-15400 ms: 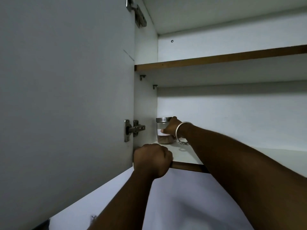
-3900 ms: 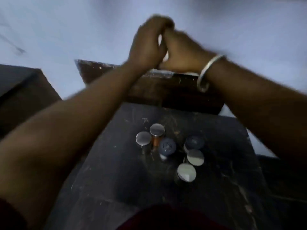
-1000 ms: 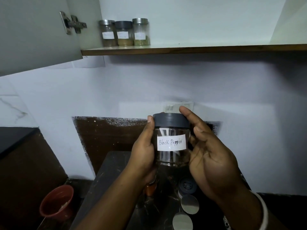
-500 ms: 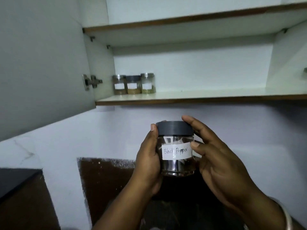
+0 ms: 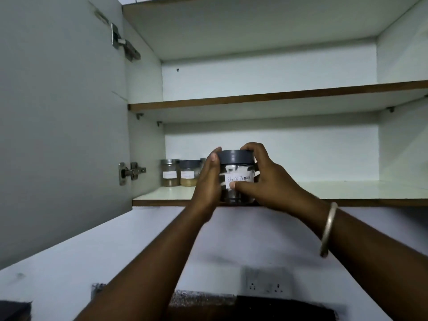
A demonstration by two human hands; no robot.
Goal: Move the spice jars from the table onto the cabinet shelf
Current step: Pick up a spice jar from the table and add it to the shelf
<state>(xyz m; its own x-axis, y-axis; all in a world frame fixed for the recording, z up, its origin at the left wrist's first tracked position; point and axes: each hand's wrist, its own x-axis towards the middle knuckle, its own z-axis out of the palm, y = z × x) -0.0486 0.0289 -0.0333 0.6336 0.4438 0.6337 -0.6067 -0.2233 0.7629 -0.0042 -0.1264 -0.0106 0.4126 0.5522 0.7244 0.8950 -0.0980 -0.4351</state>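
- My left grip (image 5: 206, 181) is clamped on the left side of the Black Pepper jar (image 5: 238, 172), with the thumb tip up against the dark grey lid (image 5: 235, 156).
- My right grip (image 5: 271, 184) is clamped on the jar's right side: fingers curl over the lid's rim and the thumb presses across the lower edge of the white handwritten label (image 5: 239, 178).
- The jar is upright, at the front edge of the lower cabinet shelf (image 5: 347, 189). Its base is level with that edge, and I cannot tell whether it rests on the board.
- At the back left of the same shelf stand a steel-lidded jar (image 5: 170, 172) and, just beside it, a grey-lidded jar (image 5: 189, 173), both upright with pale labels.
- A third jar (image 5: 203, 161) shows only as a sliver behind my left grip.
- The upper shelf (image 5: 278, 95) runs across above.
- The cabinet door (image 5: 62, 112) stands open on the left, its lower hinge (image 5: 132, 173) near the steel-lidded jar.
- A metal bangle (image 5: 327, 228) sits on my right wrist.
- A wall socket (image 5: 266, 284) is on the wall below my arms.
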